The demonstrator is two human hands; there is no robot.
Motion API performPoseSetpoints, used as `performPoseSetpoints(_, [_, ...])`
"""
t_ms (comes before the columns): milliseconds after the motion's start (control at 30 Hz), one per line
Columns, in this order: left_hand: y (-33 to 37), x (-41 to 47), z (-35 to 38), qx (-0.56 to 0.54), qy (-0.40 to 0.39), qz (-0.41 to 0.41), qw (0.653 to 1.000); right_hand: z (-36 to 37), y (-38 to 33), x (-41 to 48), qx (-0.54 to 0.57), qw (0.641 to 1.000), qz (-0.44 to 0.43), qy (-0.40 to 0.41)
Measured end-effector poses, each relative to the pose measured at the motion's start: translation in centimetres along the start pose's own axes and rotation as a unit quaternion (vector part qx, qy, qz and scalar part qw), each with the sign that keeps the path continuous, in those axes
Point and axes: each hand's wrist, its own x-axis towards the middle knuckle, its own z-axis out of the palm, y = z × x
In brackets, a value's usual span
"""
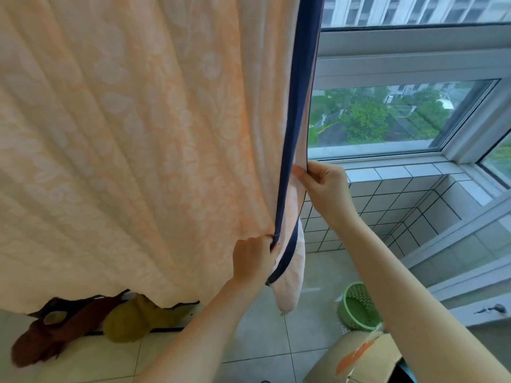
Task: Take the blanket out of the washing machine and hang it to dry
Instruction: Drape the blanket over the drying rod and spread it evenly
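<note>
Two bare forearms reached up from the near edge, the right one closest along the lower right. The right hand (326, 186) was raised higher and farther, thumb and fingers pinched on an edge of the blanket (124, 134) just in front of the window (387, 117). The left hand (253, 261) sat lower and to the left, fingers curled tight around a gathered fold beside the navy border (297, 120).

That blanket, peach with a pale leaf pattern, hung from somewhere above the view and filled the whole left and upper part of the scene. Its folds fanned up and leftward from the left hand's grip. The border ran down from the top, passed left of the right hand and met the left hand's fingers. Below both grips a pale corner (287, 288) dangled free, to the right of the left wrist and clear of the floor (249, 341). The bottom hem to the left also hung above the tiles.

Under that hem, on the far left of the floor, lay a brown cloth (49, 335) with an olive cloth (130, 322) just beside it. To the right a green basket (356, 308) stood on the tiles, partly behind the right forearm, and a cardboard box (359, 360) sat nearer, at the bottom edge. Tiled walls ran below the window, with trees visible outside.
</note>
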Motion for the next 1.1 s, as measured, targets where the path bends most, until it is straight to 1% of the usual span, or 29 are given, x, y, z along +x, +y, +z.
performPoseSetpoints(100, [0.5,-0.3,-0.6,-0.036,0.009,-0.019,0.999,0.3,0.3,-0.2,-0.001,1.0,0.011,-0.004])
performPoseSetpoints(233, [0.2,-0.2,-2.5,-0.113,0.036,-0.063,0.991,0.2,-1.1,-0.7,0.021,0.999,0.008,0.037])
performPoseSetpoints(367, [0.1,0.4,-6.6,-0.165,0.11,-0.064,0.978,0.2,-3.5,-1.4,0.02,0.995,-0.061,0.074])
performPoseSetpoints(433, [0.2,0.8,-9.2,-0.189,0.152,-0.041,0.969,0.4,-4.9,-1.5,0.034,0.991,-0.09,0.091])
performPoseSetpoints(500, [0.2,1.1,-12.2,-0.202,0.213,-0.007,0.956,0.6,-6.5,-1.4,0.043,0.987,-0.117,0.101])
performPoseSetpoints(600, [0.0,1.3,-17.0,-0.205,0.32,0.038,0.924,1.1,-8.8,-0.9,0.048,0.981,-0.143,0.123])
performPoseSetpoints(733, [-0.8,1.3,-22.9,-0.174,0.415,0.08,0.889,1.7,-11.2,-0.1,-0.008,0.966,-0.199,0.166])
performPoseSetpoints(800, [-1.4,1.3,-25.8,-0.154,0.452,0.11,0.872,1.9,-12.6,0.5,-0.062,0.951,-0.239,0.187])
performPoseSetpoints(900, [-2.2,1.4,-29.9,-0.131,0.49,0.148,0.849,2.3,-14.9,1.6,-0.165,0.913,-0.292,0.232])
performPoseSetpoints(933, [-2.5,1.5,-31.1,-0.119,0.498,0.16,0.844,2.5,-15.7,2.0,-0.195,0.896,-0.308,0.253])
performPoseSetpoints(1000, [-3.1,2.0,-33.4,-0.092,0.512,0.177,0.835,2.8,-17.4,2.8,-0.269,0.851,-0.341,0.296])
performPoseSetpoints(1033, [-3.5,2.3,-34.4,-0.076,0.519,0.182,0.832,2.9,-18.3,3.2,-0.302,0.83,-0.356,0.307])
performPoseSetpoints(1100, [-4.2,3.0,-36.5,-0.033,0.534,0.184,0.824,3.4,-20.1,4.1,-0.349,0.801,-0.383,0.3])
